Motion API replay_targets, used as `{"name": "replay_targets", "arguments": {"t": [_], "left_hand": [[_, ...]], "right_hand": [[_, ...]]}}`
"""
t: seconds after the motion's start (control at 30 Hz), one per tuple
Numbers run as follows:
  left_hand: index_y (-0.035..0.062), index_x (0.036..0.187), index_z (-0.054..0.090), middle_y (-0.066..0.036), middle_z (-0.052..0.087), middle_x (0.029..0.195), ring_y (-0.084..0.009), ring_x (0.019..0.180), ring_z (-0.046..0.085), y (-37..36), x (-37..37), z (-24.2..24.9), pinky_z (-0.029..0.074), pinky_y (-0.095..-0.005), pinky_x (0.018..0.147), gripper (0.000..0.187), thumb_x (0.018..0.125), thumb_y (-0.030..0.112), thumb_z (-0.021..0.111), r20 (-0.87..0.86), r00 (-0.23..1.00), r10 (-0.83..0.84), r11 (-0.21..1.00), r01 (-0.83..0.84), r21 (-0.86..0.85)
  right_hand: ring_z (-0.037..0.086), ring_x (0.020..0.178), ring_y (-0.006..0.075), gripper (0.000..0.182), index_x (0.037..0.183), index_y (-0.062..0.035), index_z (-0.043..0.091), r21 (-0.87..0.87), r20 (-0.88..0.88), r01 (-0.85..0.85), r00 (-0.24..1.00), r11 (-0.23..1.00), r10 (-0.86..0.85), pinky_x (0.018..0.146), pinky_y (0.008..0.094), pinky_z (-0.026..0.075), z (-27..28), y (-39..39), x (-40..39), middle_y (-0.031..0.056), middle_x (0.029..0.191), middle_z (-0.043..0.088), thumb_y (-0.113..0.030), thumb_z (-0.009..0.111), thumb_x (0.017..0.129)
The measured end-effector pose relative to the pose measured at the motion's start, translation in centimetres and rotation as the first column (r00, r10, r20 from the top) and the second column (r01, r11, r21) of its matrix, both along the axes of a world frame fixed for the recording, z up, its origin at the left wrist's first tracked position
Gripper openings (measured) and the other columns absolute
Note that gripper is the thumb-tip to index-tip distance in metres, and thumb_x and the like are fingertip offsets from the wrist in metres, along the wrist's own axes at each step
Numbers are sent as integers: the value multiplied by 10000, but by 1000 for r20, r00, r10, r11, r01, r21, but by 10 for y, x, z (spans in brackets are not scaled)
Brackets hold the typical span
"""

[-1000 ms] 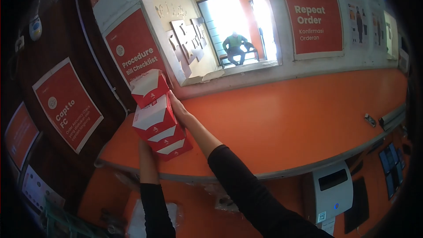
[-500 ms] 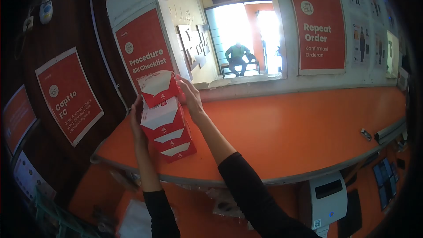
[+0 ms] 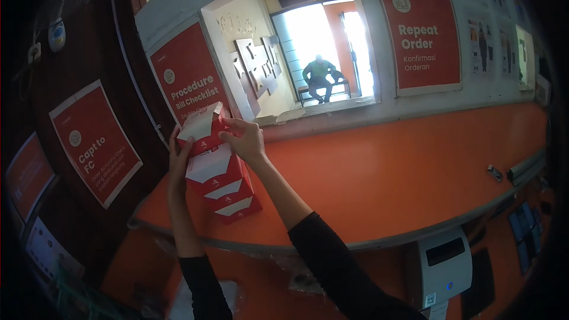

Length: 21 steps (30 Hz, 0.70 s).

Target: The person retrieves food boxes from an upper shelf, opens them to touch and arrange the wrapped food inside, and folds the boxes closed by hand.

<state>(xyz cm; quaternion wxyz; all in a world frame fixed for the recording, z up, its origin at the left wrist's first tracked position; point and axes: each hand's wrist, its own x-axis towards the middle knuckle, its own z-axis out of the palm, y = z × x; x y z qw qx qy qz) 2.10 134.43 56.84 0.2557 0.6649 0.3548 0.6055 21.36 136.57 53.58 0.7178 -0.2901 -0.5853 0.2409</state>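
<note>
Several red-and-white cardboard boxes (image 3: 220, 185) stand in a stack near the left end of the orange counter (image 3: 332, 184). My left hand (image 3: 179, 160) grips the left side of the top box (image 3: 203, 133), its thumb on the front face. At the right side of that box, my right hand (image 3: 248, 142) pinches near the raised edge of its lid with thumb and index finger. The top box looks slightly tilted and turned on the box below it.
A grey receipt printer (image 3: 435, 266) sits below the counter's front edge. A small object (image 3: 494, 173) lies at the counter's right end. Behind the counter, a window opening shows a seated person (image 3: 320, 77). Red posters (image 3: 418, 29) hang on the walls.
My right hand has gone from lying along the top box's side to pinching near its lid edge. My left thumb has come onto the front. The view has shifted slightly.
</note>
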Motion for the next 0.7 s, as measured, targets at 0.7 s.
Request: {"name": "replay_targets", "arguments": {"t": [0.7], "left_hand": [[-81, 1265, 509, -140, 623, 1174, -226, 1079, 591, -2, -23, 6, 428, -347, 954, 654, 835, 363, 722, -110, 990, -91, 993, 81, -87]], "right_hand": [[593, 1150, 331, 637, 1251, -54, 613, -61, 121, -30, 992, 998, 37, 1009, 405, 422, 8, -21, -3, 211, 1184, 638, -454, 732, 770]]}}
